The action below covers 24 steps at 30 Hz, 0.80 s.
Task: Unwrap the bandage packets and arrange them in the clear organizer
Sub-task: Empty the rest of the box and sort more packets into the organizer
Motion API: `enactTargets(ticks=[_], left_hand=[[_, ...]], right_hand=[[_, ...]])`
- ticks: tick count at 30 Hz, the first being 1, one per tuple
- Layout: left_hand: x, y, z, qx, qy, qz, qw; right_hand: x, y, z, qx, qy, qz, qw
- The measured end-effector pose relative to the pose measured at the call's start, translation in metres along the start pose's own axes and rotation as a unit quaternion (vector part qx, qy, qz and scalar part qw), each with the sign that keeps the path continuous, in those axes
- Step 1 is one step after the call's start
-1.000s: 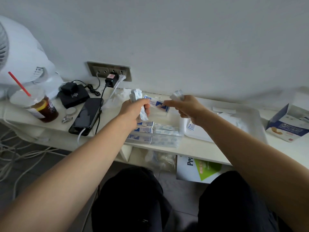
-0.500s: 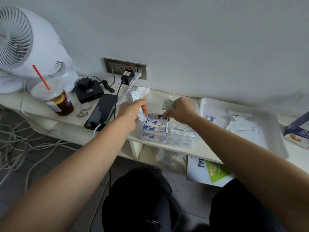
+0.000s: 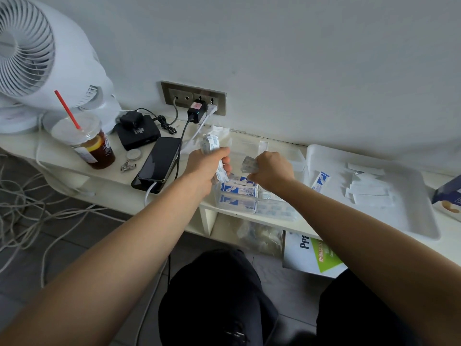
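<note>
white wall rises straight behind the low white table (image 3: pixel 104 186), so the far side is closed off. the near edge is open toward the person's knees. the clear organizer (image 3: pixel 298 159) sits mid-table with its front wall close to that near edge, hemmed between a black phone (image 3: pixel 159 162) on the left and a white tray (image 3: pixel 414 221) on the right. little bare table shows on either side, and the freest room is above it, where both hands hover.

the left hand (image 3: pixel 207 168) is curled round the middle of a bundle of bandage packets (image 3: pixel 210 144). the bundle stands nearly upright, its long axis running down toward the organizer's left side and its top leaning slightly left. the right hand (image 3: pixel 270 168), fingers curled, pinches a clear crinkled piece (image 3: pixel 249 164) just over the organizer.

blue-and-white packets (image 3: pixel 238 189) lie flat in the organizer's front left part, long axes left to right, parallel to the table's edge. one loose packet (image 3: pixel 320 181) lies tilted in the tray, its upper end toward the wall.
</note>
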<state>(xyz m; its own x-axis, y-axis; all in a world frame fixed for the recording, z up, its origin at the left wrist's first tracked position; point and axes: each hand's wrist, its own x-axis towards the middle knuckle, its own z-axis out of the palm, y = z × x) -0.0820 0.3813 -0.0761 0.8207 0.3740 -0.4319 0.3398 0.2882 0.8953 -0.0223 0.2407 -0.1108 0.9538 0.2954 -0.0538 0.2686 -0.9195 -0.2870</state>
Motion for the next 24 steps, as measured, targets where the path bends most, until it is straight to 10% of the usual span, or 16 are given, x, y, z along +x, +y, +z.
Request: enactTargets(ticks=[10,18,24], left_hand=[[-0.003,0.005,0.003,-0.018,0.005,0.0,1.0],[-0.008,0.002,0.047,0.016,-0.053,-0.004,0.998],[-0.016,-0.014,0.105,0.031,-0.122,-0.01,0.992]], right_hand=[[0.008,0.009,-0.002,0.13,-0.074,0.006,0.989],[-0.004,0.052,-0.048,0.537,-0.211,0.034,0.816],[-0.025,0.097,-0.065,0.568,-0.195,0.031,0.799]])
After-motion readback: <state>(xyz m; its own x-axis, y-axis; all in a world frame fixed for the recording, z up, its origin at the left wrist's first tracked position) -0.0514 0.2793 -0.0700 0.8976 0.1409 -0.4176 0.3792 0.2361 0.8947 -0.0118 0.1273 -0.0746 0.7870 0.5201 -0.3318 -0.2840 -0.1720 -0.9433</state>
